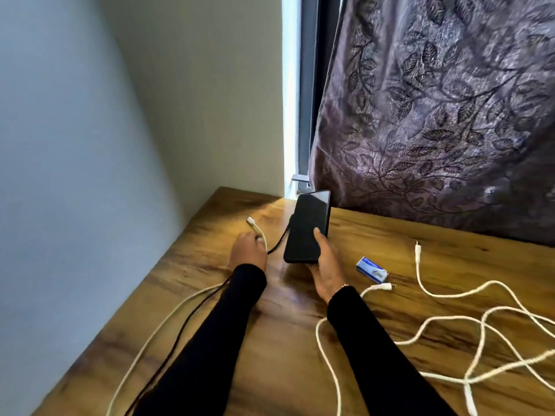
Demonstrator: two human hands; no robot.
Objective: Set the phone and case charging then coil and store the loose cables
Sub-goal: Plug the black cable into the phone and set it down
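Note:
My right hand (327, 265) grips a black phone (307, 225) from below, thumb on its dark screen, tilted up above the wooden table (285, 340). My left hand (248, 249) pinches a white cable (259, 231) just behind its plug, which points up and away. A black cable (277, 246) runs from my left hand toward the phone's left edge; whether it is plugged in is hidden. A small white and blue case (372, 269) lies on the table right of my right hand.
Loose white cables (480, 322) sprawl in loops over the right half of the table. The white and black cables trail off the table's left front edge. A grey wall stands at the left, a patterned purple curtain (435, 115) hangs behind.

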